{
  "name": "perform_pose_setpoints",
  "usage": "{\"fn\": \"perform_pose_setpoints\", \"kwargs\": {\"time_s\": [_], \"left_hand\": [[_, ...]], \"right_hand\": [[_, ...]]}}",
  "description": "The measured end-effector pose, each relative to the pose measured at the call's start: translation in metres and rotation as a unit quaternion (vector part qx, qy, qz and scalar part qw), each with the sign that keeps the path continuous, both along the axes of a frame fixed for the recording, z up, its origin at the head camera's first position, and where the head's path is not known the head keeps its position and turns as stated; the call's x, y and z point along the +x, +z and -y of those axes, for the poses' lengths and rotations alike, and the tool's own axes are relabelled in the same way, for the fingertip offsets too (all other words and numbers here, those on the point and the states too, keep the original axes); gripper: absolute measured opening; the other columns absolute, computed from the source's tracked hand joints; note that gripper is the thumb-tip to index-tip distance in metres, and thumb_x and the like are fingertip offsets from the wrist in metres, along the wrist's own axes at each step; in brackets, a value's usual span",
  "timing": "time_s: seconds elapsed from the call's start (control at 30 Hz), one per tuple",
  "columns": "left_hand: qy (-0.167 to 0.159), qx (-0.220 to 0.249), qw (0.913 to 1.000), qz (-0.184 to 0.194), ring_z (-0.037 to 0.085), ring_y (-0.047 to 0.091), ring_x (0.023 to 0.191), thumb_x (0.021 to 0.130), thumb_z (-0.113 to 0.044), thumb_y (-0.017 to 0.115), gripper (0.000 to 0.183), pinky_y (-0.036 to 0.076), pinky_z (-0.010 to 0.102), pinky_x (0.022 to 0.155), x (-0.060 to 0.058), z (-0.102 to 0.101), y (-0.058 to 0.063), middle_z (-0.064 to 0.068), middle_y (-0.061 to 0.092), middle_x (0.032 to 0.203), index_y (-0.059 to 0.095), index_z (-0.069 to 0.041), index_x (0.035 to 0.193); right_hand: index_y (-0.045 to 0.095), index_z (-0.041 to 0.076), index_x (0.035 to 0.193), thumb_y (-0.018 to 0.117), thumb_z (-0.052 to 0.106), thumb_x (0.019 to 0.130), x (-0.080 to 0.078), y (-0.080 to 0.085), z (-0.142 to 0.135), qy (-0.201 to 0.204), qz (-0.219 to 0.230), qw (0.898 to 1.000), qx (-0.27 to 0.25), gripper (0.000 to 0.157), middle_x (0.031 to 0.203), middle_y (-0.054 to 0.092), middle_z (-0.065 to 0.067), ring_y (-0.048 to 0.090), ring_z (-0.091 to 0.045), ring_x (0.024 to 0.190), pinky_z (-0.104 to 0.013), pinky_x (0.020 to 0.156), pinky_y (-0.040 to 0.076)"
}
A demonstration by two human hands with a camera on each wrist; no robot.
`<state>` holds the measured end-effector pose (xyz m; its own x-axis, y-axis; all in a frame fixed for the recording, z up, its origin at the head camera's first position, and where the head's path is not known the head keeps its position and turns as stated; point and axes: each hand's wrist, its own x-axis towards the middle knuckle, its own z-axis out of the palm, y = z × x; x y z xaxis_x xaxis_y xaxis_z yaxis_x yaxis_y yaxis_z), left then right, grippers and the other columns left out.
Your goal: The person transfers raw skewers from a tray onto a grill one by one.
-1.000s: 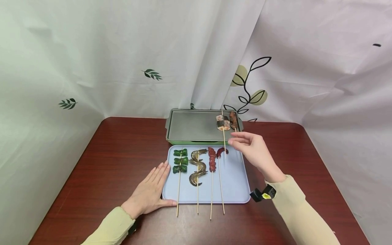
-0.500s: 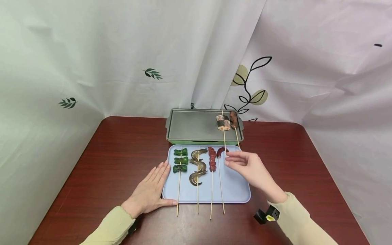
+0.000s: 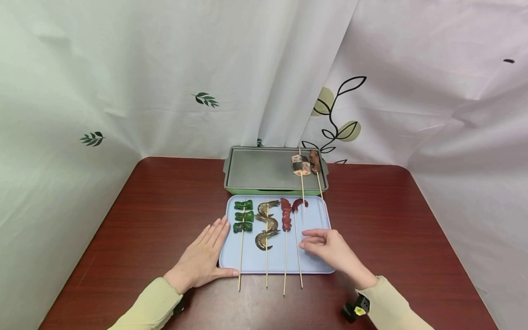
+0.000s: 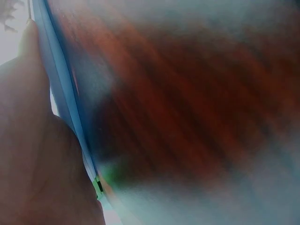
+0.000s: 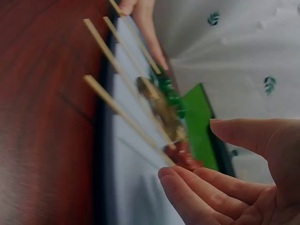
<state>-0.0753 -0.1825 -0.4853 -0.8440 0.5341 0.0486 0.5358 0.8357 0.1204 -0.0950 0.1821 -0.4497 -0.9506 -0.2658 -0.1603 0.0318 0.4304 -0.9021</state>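
Note:
My left hand [image 3: 202, 256] lies with straight fingers along the left rim of the pale blue tray [image 3: 317, 261], its thumb at the front left corner. Over the tray's right part is my right hand [image 3: 330, 247], holding nothing; in the right wrist view its thumb stands apart from the fingers. Its fingertips are close to the stick of a skewer with a dark red curled piece [image 3: 299, 205]. Left of that lie a red meat skewer [image 3: 286, 215], a shrimp skewer [image 3: 266, 224] and a green pepper skewer [image 3: 243, 217], sticks jutting past the front rim.
Behind the tray stands a green grill with a grey plate [image 3: 264, 169]. On its right side lie a fish skewer [image 3: 301, 165] and a brown meat skewer [image 3: 315, 161], their sticks reaching over the tray. A white curtain [image 3: 185, 68] hangs behind the dark red table [image 3: 177, 188].
My right hand has moved from beside the fish skewer's stick down toward me, over the tray's right part. The fish skewer stays on the grill plate. My left hand has not moved.

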Motion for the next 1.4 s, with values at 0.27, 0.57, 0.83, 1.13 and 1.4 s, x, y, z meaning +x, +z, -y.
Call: {"fn": "perform_pose_setpoints", "kwargs": {"time_s": [0.27,0.57,0.83,1.13,1.4], "left_hand": [[-0.001,-0.002,1.0000,0.001,0.036,0.021,0.151,0.085,-0.084,0.050,0.119,0.022,0.048,0.121,0.001,0.000,0.000,0.024,0.021,0.164,0.028,0.009,0.156],[-0.002,-0.006,1.0000,-0.002,0.036,0.021,0.151,0.085,-0.084,0.049,0.119,0.022,0.048,0.121,0.000,0.000,-0.001,0.023,0.022,0.164,0.028,0.008,0.156],[-0.003,-0.005,1.0000,-0.007,0.036,0.022,0.151,0.084,-0.084,0.049,0.119,0.023,0.048,0.121,0.000,0.000,-0.001,0.023,0.023,0.164,0.029,0.008,0.156],[-0.004,-0.003,0.9999,-0.011,0.036,0.023,0.151,0.084,-0.084,0.050,0.119,0.024,0.048,0.120,-0.001,0.001,0.000,0.023,0.023,0.164,0.028,0.008,0.156],[-0.003,-0.001,1.0000,-0.007,0.036,0.023,0.151,0.085,-0.084,0.050,0.119,0.024,0.048,0.120,-0.001,0.001,-0.002,0.023,0.023,0.164,0.028,0.008,0.156]], "right_hand": [[0.064,-0.014,0.120,0.078,0.008,0.088,0.004,-0.019,0.005,0.012,0.031,0.999,-0.020,0.041,0.083,0.075,-0.009,0.071,-0.019,0.069,-0.025,0.068,0.057],[0.056,-0.023,0.123,0.072,-0.006,0.088,0.010,-0.026,0.011,0.011,0.078,0.993,-0.090,0.042,0.083,0.073,-0.020,0.072,-0.030,0.072,-0.038,0.063,0.062],[0.057,-0.022,0.122,0.071,-0.007,0.087,0.011,-0.029,0.012,-0.003,0.083,0.992,-0.092,0.040,0.081,0.073,-0.018,0.071,-0.023,0.068,-0.036,0.063,0.062],[0.057,-0.021,0.122,0.070,-0.007,0.089,0.013,-0.027,0.010,-0.019,0.083,0.991,-0.105,0.039,0.082,0.072,-0.017,0.070,-0.020,0.067,-0.034,0.064,0.062],[0.055,-0.020,0.126,0.068,-0.010,0.089,0.018,-0.024,0.011,-0.033,0.087,0.986,-0.140,0.040,0.082,0.069,-0.014,0.068,-0.018,0.071,-0.033,0.065,0.062]]}}
